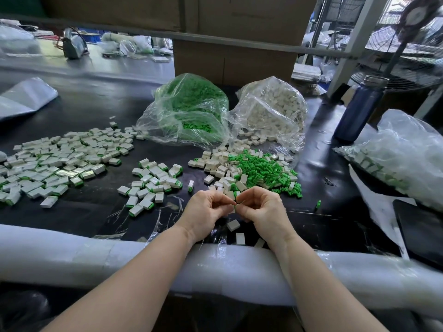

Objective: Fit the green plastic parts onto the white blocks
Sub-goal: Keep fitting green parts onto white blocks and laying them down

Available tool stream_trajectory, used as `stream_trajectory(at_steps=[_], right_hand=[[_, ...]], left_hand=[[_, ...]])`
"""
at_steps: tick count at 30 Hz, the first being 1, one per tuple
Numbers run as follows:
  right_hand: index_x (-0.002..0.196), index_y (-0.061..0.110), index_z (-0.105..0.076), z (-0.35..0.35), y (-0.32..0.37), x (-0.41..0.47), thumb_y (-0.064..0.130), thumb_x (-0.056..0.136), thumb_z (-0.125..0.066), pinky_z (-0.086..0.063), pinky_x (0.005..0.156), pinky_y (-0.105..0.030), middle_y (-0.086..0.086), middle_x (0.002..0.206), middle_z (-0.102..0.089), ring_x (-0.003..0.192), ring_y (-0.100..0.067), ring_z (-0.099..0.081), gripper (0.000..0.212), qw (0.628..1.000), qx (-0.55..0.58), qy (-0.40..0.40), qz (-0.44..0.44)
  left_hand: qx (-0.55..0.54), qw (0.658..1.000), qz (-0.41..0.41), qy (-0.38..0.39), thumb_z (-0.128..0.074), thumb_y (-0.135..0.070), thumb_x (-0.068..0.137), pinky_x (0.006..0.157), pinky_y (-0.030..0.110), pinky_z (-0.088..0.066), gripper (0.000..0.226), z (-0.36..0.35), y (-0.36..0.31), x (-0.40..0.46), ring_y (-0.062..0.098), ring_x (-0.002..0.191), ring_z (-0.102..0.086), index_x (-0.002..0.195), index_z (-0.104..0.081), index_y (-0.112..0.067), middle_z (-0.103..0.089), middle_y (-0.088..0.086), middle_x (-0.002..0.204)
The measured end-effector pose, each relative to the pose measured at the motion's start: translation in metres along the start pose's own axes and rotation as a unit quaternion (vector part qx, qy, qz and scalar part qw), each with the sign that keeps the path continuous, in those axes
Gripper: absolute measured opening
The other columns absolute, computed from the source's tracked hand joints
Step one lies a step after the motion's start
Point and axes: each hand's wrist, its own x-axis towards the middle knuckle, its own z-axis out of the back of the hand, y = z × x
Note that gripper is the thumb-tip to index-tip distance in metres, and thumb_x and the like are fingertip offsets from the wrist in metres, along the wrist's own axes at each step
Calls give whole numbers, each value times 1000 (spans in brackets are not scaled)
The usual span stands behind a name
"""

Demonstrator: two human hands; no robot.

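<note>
My left hand [206,209] and my right hand [261,207] meet fingertip to fingertip above the black table near its front edge. Between them they pinch a small piece with a green plastic part [236,204] showing; a white block in the grip is mostly hidden by my fingers. Just beyond my hands lies a loose heap of green parts [263,170] mixed with white blocks [223,164]. Fitted white-and-green pieces lie in a small cluster [153,180] and a wide spread [55,161] to the left. A few white blocks [233,225] lie under my wrists.
A clear bag of green parts [189,109] and a clear bag of white blocks [273,109] stand at the back. A blue bottle [359,109] and a bag of fitted pieces [395,159] sit at right. A white foam roll [96,250] pads the table's front edge. Cardboard boxes [235,58] stand behind.
</note>
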Motion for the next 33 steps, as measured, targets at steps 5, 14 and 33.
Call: stream_trajectory(at_steps=[5,14,33], right_hand=[[72,14,-63,2,0,0,-11,73,-69,-50,53,-22,2,57,-63,50,-8,-57,26,1000,17,18,-15],[70,7,-61,4,5,-2,-17,73,-65,-43,46,-17,0,52,-61,43,-7,-52,24,997,38,53,-29],[67,7,-61,5,5,-2,-19,72,-63,-44,46,-16,-3,56,-60,44,-6,-53,27,997,32,59,-32]], left_hand=[[5,1000,0,9,-67,3,80,69,13,-49,21,1,0,-1,3,64,-57,75,-68,-17,-63,-5,69],[48,998,-16,32,-68,1,79,68,8,-45,22,3,0,-1,0,64,-55,73,-68,-20,-60,-7,70],[80,994,-47,51,-67,5,79,72,6,-42,12,2,-2,-2,2,71,-53,89,-71,-1,-56,-8,75]])
